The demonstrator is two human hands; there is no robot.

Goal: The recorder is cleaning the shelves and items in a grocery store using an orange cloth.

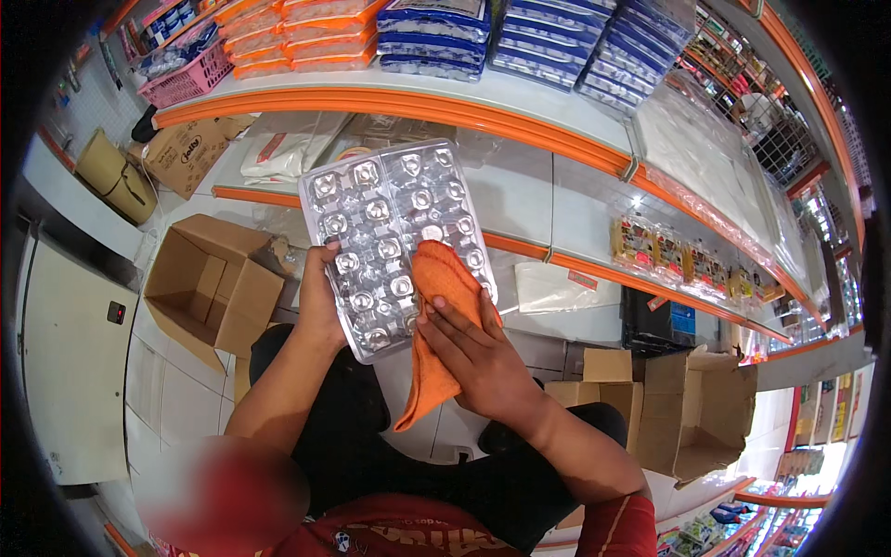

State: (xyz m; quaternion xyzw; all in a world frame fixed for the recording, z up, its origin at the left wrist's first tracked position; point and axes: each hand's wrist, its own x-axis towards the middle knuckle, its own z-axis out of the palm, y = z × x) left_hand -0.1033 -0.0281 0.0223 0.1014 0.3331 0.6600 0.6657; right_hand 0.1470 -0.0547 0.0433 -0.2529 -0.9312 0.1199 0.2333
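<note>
A transparent plastic egg tray (379, 209), with rows of moulded cups, is held tilted above my lap. My left hand (322, 299) grips its left edge, the thumb lying over the rim. Bunched under my right hand (473, 355) is an orange cloth (445, 275), pressed against the tray's lower right part. Those cups are hidden by the cloth and fingers. The cloth's lower end hangs below the tray. Whether the tray is one piece or a nested stack, I cannot tell.
Orange-edged shelves (390, 97) curve ahead, bearing orange packs (330, 35) and blue packs (435, 35). An open cardboard box (209, 278) stands at left, beside a pale cabinet (76, 362). More open cartons (696, 418) sit at right. Flat white packs (557, 287) lie on the lower shelf.
</note>
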